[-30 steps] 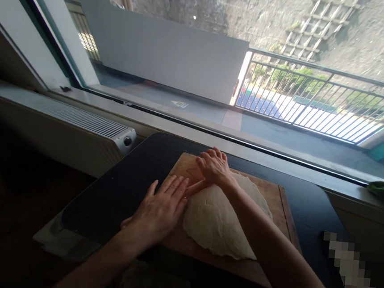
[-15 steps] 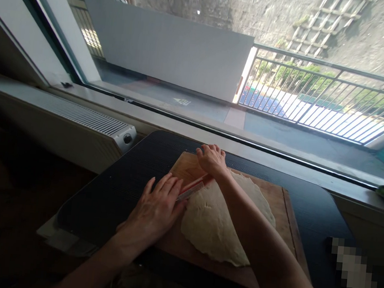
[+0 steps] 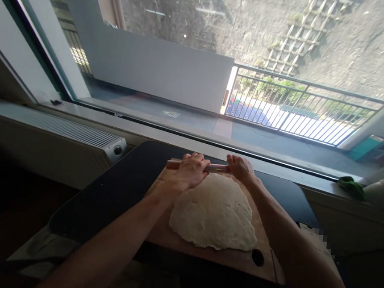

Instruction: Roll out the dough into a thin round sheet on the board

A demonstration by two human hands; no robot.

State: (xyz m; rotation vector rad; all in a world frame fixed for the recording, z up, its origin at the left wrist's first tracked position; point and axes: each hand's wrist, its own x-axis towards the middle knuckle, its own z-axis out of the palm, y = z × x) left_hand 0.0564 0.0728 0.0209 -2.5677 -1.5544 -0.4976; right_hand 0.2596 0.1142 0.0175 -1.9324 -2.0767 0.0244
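Note:
A flattened sheet of pale dough [image 3: 216,213] with an uneven edge lies on a wooden board [image 3: 160,231]. Across the dough's far edge runs a slim rolling pin [image 3: 218,168], partly reddish and see-through. My left hand [image 3: 194,167] is closed over the pin left of its middle, so the pin's left end sticks out past it. At the other end, my right hand [image 3: 239,167] grips the pin with curled fingers. Its right tip is hidden in that hand.
The board rests on a dark table [image 3: 106,199] with rounded corners, against a window sill [image 3: 276,177]. A radiator [image 3: 91,139] stands to the left. On the sill at right lies a green cloth [image 3: 351,186]. A round hole [image 3: 258,257] pierces the board's near right corner.
The pin has swung from slanting along the dough's left side to lying across its far edge. My left hand moved forward and right; my right hand moved right. The view has tilted.

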